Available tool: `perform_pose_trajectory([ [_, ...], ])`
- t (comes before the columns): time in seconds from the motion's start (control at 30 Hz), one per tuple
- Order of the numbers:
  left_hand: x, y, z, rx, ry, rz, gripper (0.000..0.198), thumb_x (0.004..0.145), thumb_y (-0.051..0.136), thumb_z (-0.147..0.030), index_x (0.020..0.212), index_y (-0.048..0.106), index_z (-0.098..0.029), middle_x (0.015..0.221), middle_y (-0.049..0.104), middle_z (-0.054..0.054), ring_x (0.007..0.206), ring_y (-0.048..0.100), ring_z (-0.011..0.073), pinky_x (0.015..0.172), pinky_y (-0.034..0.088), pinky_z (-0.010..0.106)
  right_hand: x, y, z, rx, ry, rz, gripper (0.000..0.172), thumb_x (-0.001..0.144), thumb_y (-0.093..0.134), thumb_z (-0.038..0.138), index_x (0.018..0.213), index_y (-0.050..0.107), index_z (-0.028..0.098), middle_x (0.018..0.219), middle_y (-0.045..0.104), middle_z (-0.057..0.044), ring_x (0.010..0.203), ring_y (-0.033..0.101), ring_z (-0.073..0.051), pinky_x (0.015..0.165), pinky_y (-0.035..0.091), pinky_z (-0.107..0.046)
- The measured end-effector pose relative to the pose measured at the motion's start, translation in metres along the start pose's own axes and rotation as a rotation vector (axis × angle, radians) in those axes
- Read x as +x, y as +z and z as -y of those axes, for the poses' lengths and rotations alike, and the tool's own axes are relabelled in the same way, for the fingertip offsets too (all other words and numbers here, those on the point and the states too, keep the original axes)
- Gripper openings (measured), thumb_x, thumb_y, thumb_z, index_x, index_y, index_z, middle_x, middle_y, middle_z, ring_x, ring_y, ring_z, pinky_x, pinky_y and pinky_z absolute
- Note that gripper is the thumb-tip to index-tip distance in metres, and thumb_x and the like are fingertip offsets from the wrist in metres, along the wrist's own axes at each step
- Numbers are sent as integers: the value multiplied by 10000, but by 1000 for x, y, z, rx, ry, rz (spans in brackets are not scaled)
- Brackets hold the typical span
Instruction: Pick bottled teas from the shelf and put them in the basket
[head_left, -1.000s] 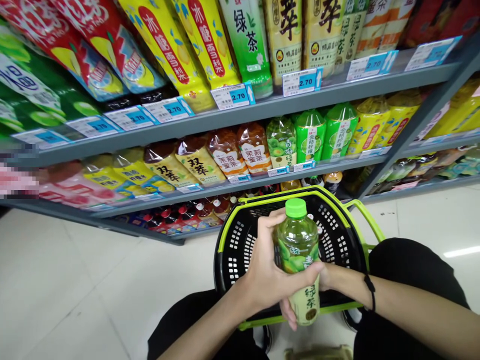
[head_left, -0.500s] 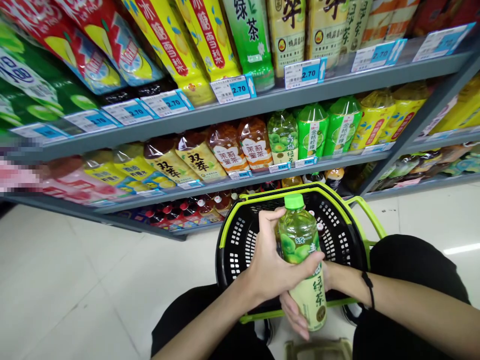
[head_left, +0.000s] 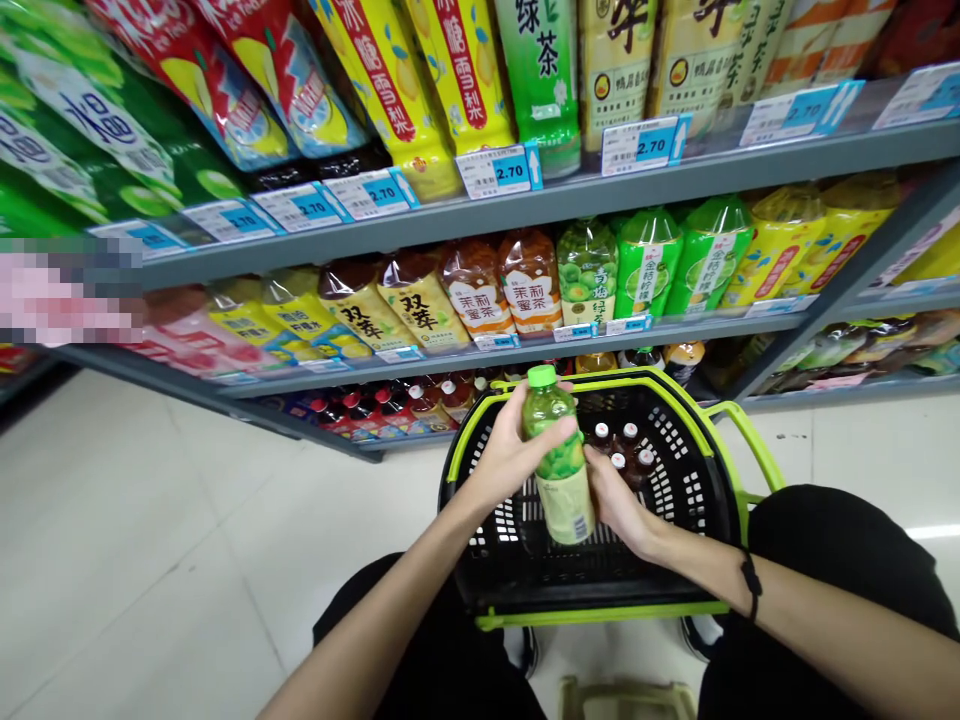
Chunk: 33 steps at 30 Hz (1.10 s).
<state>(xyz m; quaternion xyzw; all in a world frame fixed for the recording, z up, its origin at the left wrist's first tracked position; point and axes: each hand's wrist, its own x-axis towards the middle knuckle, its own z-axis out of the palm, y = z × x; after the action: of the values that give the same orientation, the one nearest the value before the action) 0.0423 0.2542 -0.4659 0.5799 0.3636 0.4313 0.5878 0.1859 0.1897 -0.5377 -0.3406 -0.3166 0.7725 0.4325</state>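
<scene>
A green tea bottle [head_left: 564, 505] with a bright green cap is held over the black shopping basket [head_left: 480, 585], tilted slightly, its barcode side toward me. My left hand [head_left: 504, 452] is closed around its upper part, thumb across the front. Against the bottle's right side rests my right hand [head_left: 621, 502], its fingers partly hidden behind it. Inside the basket, to the right, stand several dark bottles [head_left: 630, 452] with white caps.
Shelves of drink bottles rise ahead, with price tags [head_left: 499, 172] along the grey shelf edge [head_left: 420, 222]. The basket's lime-green handle [head_left: 750, 440] sticks out at right. My knees flank the basket. A low beige stool [head_left: 626, 690] is at the bottom, on the tiled floor [head_left: 150, 560].
The bottle has moved up and left, away from me, and turned so its back label shows. My right hand has shifted from under it to its right side. More white-capped bottles show.
</scene>
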Motion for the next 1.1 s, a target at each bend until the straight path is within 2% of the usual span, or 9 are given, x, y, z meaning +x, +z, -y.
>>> perform_pose_trajectory([
  [0.13, 6, -5, -1, -266, -100, -154, 438, 785, 881, -359, 1125, 689, -159, 1174, 748, 112, 982, 743, 249, 854, 611, 349, -5, -3, -1, -97, 44, 84, 681, 947, 497, 750, 1265, 672, 173, 1151, 743, -142, 1015, 713, -293, 783, 625, -439],
  [0.27, 10, -12, -16, -464, -159, -233, 368, 770, 838, -335, 1057, 703, -149, 1059, 766, 69, 846, 734, 202, 793, 613, 338, -11, 3, 3, -69, -29, 145, 618, 960, 529, 696, 1216, 628, 143, 1146, 720, -155, 935, 721, -273, 554, 591, -310],
  [0.4, 15, -20, -26, -637, -131, -263, 325, 730, 796, -303, 995, 688, -147, 968, 743, 30, 831, 719, 185, 775, 614, 318, -8, 9, 2, 135, 37, 197, 554, 958, 535, 654, 1240, 535, 178, 1173, 699, -149, 1010, 710, -310, 600, 640, -406],
  [0.5, 17, -25, -27, -649, -124, -268, 289, 740, 800, -319, 936, 673, -149, 909, 726, 24, 774, 701, 173, 714, 599, 300, -7, 8, 0, 100, 17, 241, 560, 930, 605, 623, 1270, 518, 187, 1222, 678, -150, 1033, 710, -325, 623, 653, -445],
  [0.6, 16, -28, -27, -640, -99, -287, 268, 762, 808, -346, 872, 650, -159, 889, 715, 19, 774, 695, 170, 740, 594, 306, -12, 6, 2, -111, -107, 205, 513, 963, 622, 556, 1301, 543, 178, 1284, 667, -157, 1031, 718, -300, 688, 657, -433],
  [0.8, 12, -36, -29, -633, -46, -261, 259, 763, 808, -335, 905, 698, -149, 947, 736, 31, 862, 706, 178, 895, 592, 347, -19, -9, 12, -867, -497, -102, 653, 939, 714, 495, 1488, 500, 213, 1438, 636, -137, 1266, 654, -307, 1109, 530, -492],
  [0.9, 11, -38, -29, -652, -31, -249, 248, 759, 817, -313, 903, 716, -138, 968, 750, 47, 893, 708, 184, 911, 592, 353, -15, -22, 14, -1170, -698, -194, 765, 884, 783, 498, 1510, 453, 207, 1405, 656, -161, 1199, 696, -317, 1058, 570, -490],
  [1.0, 9, -38, -29, -652, -27, -239, 253, 760, 820, -322, 898, 729, -130, 968, 757, 59, 907, 711, 199, 908, 594, 359, -10, -32, 18, -1307, -952, -264, 683, 896, 786, 450, 1449, 470, 202, 1291, 698, -170, 1123, 726, -306, 978, 612, -465],
  [1.1, 9, -37, -30, -641, -35, -250, 266, 750, 822, -341, 888, 734, -131, 943, 759, 63, 907, 716, 210, 929, 590, 373, -6, -36, 23, -1349, -1093, -297, 656, 889, 806, 388, 1423, 472, 205, 1258, 701, -169, 1127, 720, -300, 953, 619, -446],
])
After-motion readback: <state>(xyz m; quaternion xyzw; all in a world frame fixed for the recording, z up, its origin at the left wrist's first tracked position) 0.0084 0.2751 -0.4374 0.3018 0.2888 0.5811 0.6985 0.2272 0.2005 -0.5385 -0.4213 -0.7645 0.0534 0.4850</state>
